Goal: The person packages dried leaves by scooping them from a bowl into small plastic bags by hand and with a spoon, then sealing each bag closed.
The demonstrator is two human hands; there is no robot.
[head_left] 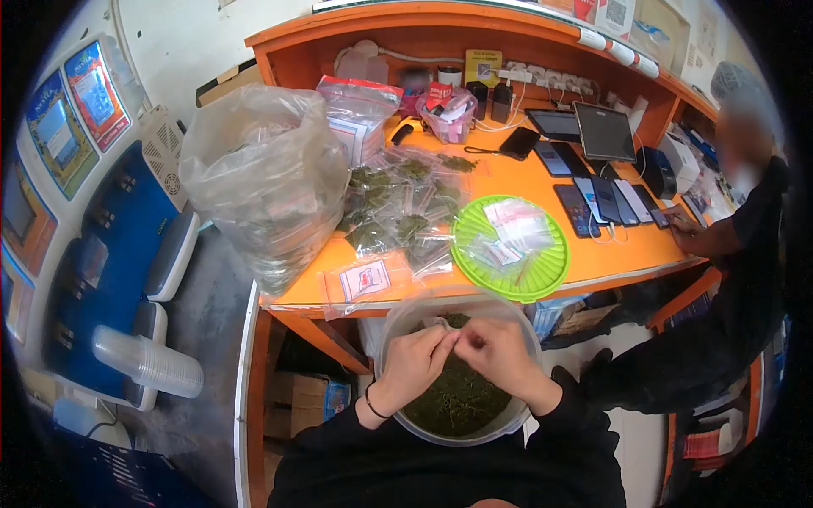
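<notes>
Both my hands meet above a clear plastic tub with dried green leafy herb in it. My left hand is closed in a pinch, and my right hand pinches right beside it. Between the fingers is what looks like a small clear plastic bag, mostly hidden by them. Behind the tub, a green ribbed lid on the orange table bears empty zip bags. To its left lie several filled zip bags of herb.
A big translucent sack stands on the table's left side, near a loose labelled bag. Phones and a tablet lie to the right, where another person stands. Stacked plastic cups are at the left.
</notes>
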